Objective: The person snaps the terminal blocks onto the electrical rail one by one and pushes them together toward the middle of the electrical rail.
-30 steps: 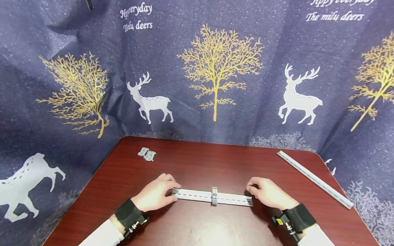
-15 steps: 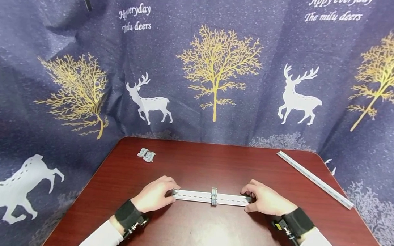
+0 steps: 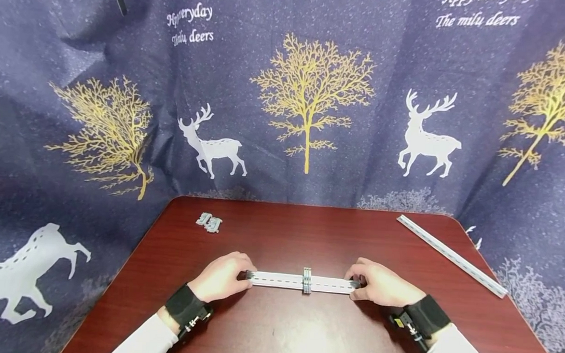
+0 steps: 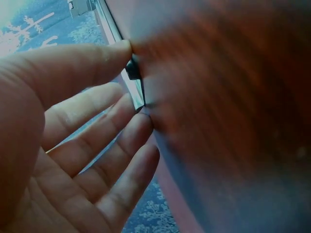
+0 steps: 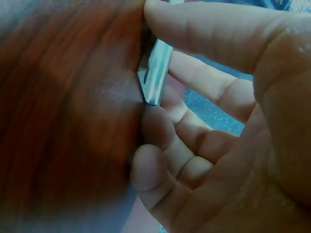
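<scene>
A slotted metal DIN rail (image 3: pixel 279 281) lies crosswise on the table, with narrow grey-green terminal blocks (image 3: pixel 307 280) clipped near its middle. At its left end my left hand (image 3: pixel 222 278) pinches it, thumb on the near edge and fingers on the far edge. My right hand (image 3: pixel 383 285) holds the opposite end the same way. In the left wrist view the rail's end (image 4: pixel 130 87) shows between thumb and fingers, beside a small dark part that I cannot identify. The right wrist view has the rail's bare end (image 5: pixel 158 73) between thumb and fingertips.
A second, longer DIN rail (image 3: pixel 452 255) lies slanted along the table's right side. Two loose grey-green terminal pieces (image 3: pixel 209 223) are at the back left. Behind the reddish-brown table (image 3: pixel 280 239) hangs a dark blue curtain (image 3: pixel 273 186) with deer and trees.
My right hand has moved in from just past the rail's right end and taken hold of that end. The left hand stays at the left end, and the rail has hardly moved.
</scene>
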`<state>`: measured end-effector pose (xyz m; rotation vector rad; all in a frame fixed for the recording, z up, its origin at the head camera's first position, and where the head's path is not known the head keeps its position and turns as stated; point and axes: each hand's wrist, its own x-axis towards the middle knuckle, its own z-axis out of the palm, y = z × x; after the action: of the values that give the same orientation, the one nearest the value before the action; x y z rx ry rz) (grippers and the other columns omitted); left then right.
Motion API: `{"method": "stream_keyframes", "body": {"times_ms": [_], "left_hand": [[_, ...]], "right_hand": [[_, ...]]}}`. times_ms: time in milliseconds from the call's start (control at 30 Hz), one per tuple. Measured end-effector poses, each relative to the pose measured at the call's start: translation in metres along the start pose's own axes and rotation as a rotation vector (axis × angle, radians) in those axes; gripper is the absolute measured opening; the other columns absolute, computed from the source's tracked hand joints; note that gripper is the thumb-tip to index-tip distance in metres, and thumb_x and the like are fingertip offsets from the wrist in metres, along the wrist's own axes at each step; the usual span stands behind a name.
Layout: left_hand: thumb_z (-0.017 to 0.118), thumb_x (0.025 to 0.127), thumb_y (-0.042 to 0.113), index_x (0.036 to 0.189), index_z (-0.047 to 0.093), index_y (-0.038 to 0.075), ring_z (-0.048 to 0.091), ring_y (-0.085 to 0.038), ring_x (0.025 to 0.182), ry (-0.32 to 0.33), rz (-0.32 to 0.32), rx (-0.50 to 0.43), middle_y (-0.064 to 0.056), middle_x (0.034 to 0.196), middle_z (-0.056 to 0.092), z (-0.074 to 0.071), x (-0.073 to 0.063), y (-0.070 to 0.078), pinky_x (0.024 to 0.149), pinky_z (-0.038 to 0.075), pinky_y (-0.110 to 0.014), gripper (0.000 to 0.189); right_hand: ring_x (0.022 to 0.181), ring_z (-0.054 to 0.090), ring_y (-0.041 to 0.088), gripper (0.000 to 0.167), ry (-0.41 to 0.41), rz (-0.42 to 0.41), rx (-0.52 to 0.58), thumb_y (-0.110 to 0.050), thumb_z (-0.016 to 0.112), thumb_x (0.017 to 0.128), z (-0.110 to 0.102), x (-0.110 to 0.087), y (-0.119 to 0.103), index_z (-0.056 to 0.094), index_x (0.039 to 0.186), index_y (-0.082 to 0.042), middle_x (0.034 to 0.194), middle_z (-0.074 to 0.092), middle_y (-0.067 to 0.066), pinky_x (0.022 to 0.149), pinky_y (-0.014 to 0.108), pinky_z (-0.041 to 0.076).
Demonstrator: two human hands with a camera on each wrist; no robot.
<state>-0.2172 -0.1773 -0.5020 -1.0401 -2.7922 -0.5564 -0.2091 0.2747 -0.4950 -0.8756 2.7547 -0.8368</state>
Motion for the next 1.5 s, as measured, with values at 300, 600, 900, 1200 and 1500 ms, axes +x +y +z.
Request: {"method": "stream_keyframes", "body": {"times_ms": [300,600,900,1200,1500], "left_hand": [[0.088,0.084,0.011,0.092,0.08,0.021,0.054,-0.008,0.081,-0.008,0.038,0.023,0.006,0.088,0.067,-0.003,0.015,-0.007,0.072,0.048,-0.028,0.015],[0.085,0.086,0.01,0.098,0.084,0.019,0.069,-0.016,0.094,-0.023,-0.026,0.049,0.002,0.099,0.075,-0.008,0.046,-0.03,0.085,0.059,-0.038,0.015],[0.086,0.086,0.01,0.106,0.085,0.012,0.071,-0.021,0.098,-0.029,-0.112,0.01,-0.003,0.105,0.077,-0.008,0.081,-0.054,0.091,0.059,-0.041,0.021],[0.079,0.089,0.008,0.107,0.085,0.01,0.073,-0.028,0.103,-0.02,-0.177,0.07,-0.006,0.108,0.077,-0.004,0.121,-0.074,0.094,0.06,-0.047,0.019],[0.071,0.095,0.009,0.109,0.084,0.009,0.075,-0.03,0.106,-0.054,-0.224,0.179,-0.008,0.11,0.076,0.009,0.155,-0.093,0.094,0.062,-0.05,0.019]], "right_hand": [[0.075,0.053,0.003,0.031,0.014,-0.052,0.011,-0.016,0.096,0.081,0.0,0.011,0.008,0.079,0.105,-0.025,0.092,0.059,-0.006,0.066,0.026,0.048],[0.079,0.056,0.006,0.028,0.04,-0.049,-0.025,-0.014,0.095,0.085,-0.008,0.043,0.024,0.081,0.109,-0.02,0.094,0.061,-0.003,0.071,0.028,0.049],[0.086,0.057,0.014,0.029,0.022,0.01,-0.034,-0.014,0.094,0.087,-0.023,0.087,0.045,0.083,0.113,-0.012,0.098,0.063,0.003,0.077,0.034,0.049],[0.098,0.057,0.024,0.031,0.027,0.067,-0.083,-0.015,0.09,0.089,-0.036,0.127,0.066,0.081,0.118,-0.006,0.104,0.069,0.008,0.087,0.042,0.049],[0.098,0.054,0.028,0.028,0.068,0.144,-0.123,-0.012,0.085,0.096,-0.039,0.144,0.068,0.078,0.122,-0.002,0.107,0.062,0.016,0.091,0.048,0.051]]}}
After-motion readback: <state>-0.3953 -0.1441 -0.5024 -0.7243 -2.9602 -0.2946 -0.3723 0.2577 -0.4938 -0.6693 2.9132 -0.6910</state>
